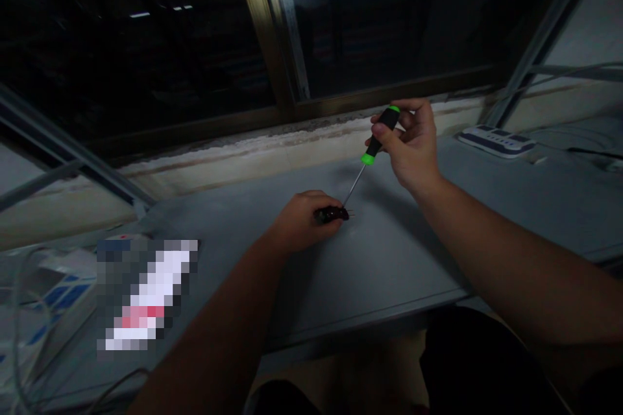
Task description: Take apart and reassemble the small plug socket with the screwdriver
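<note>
My right hand (pixel 411 146) is closed around the black and green handle of a screwdriver (pixel 377 139). Its thin metal shaft slants down and left, and the tip meets a small black plug (pixel 331 214). Thin metal prongs stick out of the plug's right end. The plug is gripped by my left hand (pixel 307 220), fingers wrapped round it close to the table top. Part of the plug is hidden by those fingers, and whether the tip sits in a screw is too small to tell.
The grey table (pixel 389 253) runs below a dark window. A white power strip (pixel 496 141) lies at the back right with cables near it. At the left are a pixelated flat object (pixel 150 292), a blue and white box (pixel 63 301) and a loose cable. Metal frame bars stand at both sides.
</note>
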`<state>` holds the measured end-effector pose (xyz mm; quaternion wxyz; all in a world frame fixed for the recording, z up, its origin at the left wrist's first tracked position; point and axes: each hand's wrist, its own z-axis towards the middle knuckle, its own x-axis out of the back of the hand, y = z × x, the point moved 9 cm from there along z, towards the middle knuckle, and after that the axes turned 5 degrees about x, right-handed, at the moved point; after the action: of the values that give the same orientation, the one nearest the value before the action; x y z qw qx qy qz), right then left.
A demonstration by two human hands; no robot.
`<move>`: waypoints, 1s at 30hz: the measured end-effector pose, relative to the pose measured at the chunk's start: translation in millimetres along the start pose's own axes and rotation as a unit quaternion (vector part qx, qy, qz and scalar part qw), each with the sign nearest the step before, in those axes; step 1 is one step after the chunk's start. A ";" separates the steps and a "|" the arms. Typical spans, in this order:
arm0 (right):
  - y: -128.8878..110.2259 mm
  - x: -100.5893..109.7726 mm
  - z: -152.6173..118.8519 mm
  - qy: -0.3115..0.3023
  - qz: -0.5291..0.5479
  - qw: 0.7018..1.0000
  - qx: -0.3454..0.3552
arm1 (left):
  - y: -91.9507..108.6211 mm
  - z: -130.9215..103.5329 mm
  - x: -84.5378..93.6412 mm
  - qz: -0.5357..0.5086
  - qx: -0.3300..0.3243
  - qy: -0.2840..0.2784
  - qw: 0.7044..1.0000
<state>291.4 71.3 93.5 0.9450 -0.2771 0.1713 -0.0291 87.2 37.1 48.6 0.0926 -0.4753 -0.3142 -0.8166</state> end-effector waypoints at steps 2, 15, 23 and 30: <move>0.9 -0.8 -0.4 -0.003 0.002 1.000 -0.002 | 0.5 -0.1 -0.1 0.002 0.000 0.000 1.000; -38.2 -4.6 -4.9 0.032 -0.038 0.993 0.106 | 2.7 0.6 -2.8 0.031 0.001 -0.001 1.000; -17.1 -14.8 -5.8 -0.041 0.073 0.996 -0.032 | 5.1 -0.2 -3.1 0.025 0.002 -0.002 1.000; -18.5 -8.2 -3.2 -0.005 0.045 0.999 0.000 | 5.5 -0.4 -3.3 0.013 0.003 0.000 1.000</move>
<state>283.4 55.2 103.4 0.9463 -0.2688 0.1791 0.0145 91.1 32.0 48.0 0.1049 -0.4789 -0.3099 -0.8146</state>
